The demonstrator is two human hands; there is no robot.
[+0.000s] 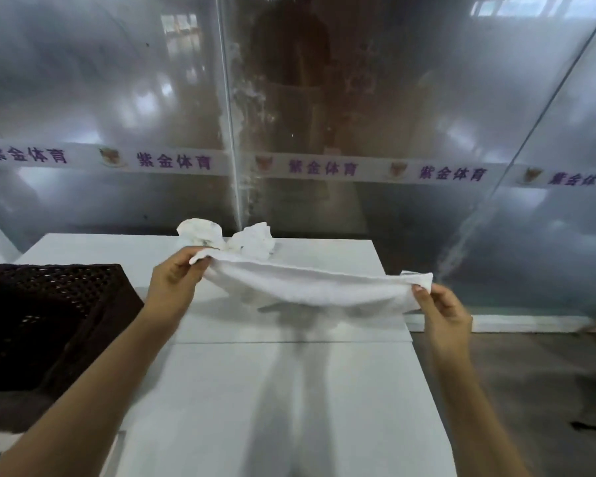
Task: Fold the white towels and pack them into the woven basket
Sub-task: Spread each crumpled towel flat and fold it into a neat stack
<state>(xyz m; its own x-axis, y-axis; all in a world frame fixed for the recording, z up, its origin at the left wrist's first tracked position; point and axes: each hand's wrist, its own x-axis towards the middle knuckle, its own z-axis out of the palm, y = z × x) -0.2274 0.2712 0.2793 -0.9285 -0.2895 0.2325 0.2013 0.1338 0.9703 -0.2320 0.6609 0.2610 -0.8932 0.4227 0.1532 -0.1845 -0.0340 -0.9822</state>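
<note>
Now we hold the towel (310,287) above the table (289,390) | left hand (176,280) pinches its 9 o'clock end, right hand (441,311) its 3 o'clock end | soft, light, sagging: grip corners | basket (49,304) at 9 o'clock.

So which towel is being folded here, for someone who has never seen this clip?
Start at the white table before the glass wall. Above its middle, the left hand and right hand each pinch an end of the stretched towel. The two crumpled towels lie balled at the far edge.
</note>
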